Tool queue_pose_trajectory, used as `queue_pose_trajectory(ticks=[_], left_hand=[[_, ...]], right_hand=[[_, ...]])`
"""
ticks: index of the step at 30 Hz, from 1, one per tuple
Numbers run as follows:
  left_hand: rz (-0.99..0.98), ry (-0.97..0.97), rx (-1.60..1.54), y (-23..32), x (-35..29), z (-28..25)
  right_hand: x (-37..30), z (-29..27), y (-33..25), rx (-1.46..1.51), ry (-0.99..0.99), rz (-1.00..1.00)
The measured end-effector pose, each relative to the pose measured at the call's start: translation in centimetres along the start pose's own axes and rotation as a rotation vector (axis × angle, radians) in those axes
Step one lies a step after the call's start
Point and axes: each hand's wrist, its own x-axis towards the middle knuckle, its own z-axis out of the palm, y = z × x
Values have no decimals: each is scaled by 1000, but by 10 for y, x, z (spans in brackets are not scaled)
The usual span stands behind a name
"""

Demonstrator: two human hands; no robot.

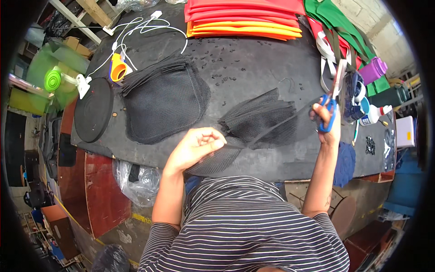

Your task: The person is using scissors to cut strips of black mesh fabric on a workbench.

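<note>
My left hand is closed, thumb against fingers, on the edge of a black mesh piece at the table's near edge. A narrow dark strip of the mesh runs from there up toward the right. In my right hand are blue-handled scissors, their blades pointing up and away. Between the hands lies a bunched pile of black mesh. Left of it sits a neat stack of black mesh pieces with rounded corners.
Red and orange folded fabric is stacked at the back. A yellow-and-blue tape dispenser, white cables and a round black disc are at left. On the right stand a white bottle and a purple container. Black scraps dot the table.
</note>
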Motion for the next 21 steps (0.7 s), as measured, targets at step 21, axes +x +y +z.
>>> queue_pose_trajectory(ticks=[21], left_hand=[[7, 277, -174, -35, 26, 12]], right_hand=[[-123, 51, 32, 149, -797, 843]])
